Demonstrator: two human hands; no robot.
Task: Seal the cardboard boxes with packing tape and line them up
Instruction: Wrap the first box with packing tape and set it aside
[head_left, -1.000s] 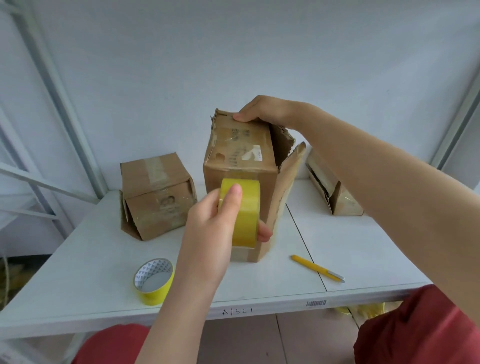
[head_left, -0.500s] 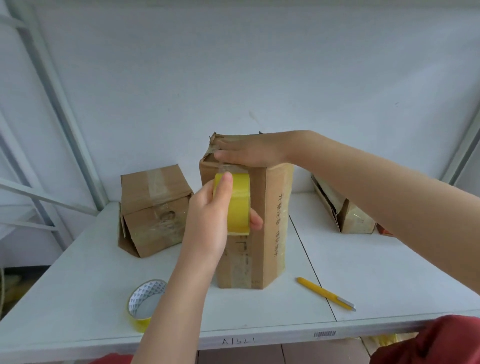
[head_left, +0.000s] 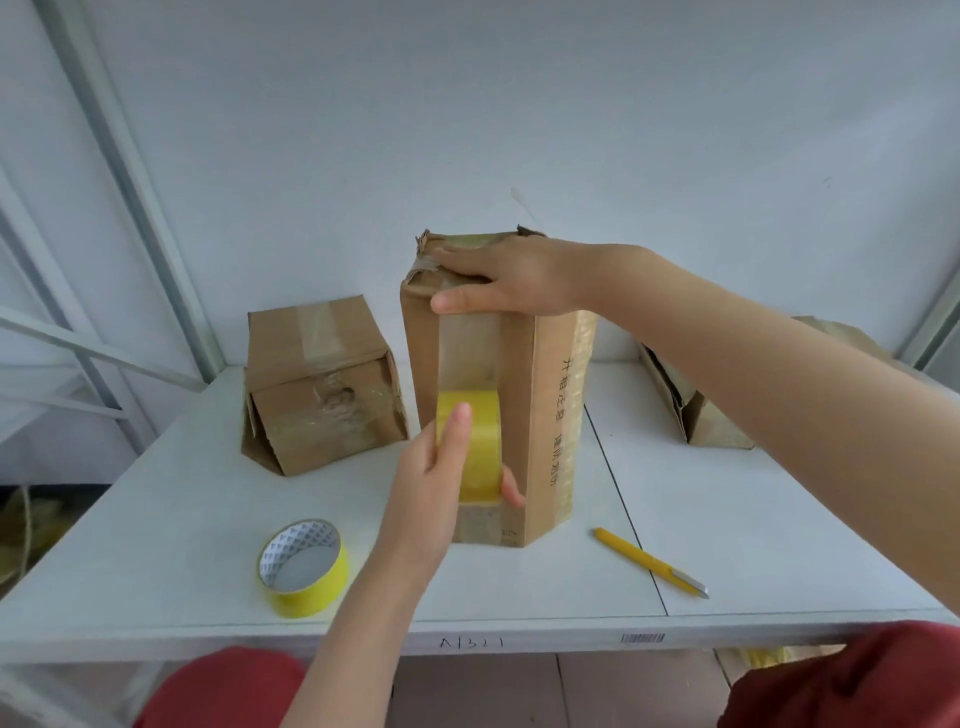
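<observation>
A tall cardboard box (head_left: 545, 415) stands upright at the middle of the white table (head_left: 753, 519). My right hand (head_left: 498, 278) lies flat on its top, thumb over the front edge. My left hand (head_left: 441, 483) grips a yellow tape roll (head_left: 475, 447) pressed against the box's front face, low down. A clear strip of tape runs from the top edge down to the roll.
A smaller taped box (head_left: 317, 384) lies to the left. Another box (head_left: 696, 410) lies at the back right, partly hidden by my right arm. A second yellow tape roll (head_left: 304, 566) sits near the front edge. A yellow utility knife (head_left: 649, 561) lies to the right.
The box went from tilted with an open flap to upright. My right hand settled flat on its top. My left hand drew the roll down the front face, laying tape.
</observation>
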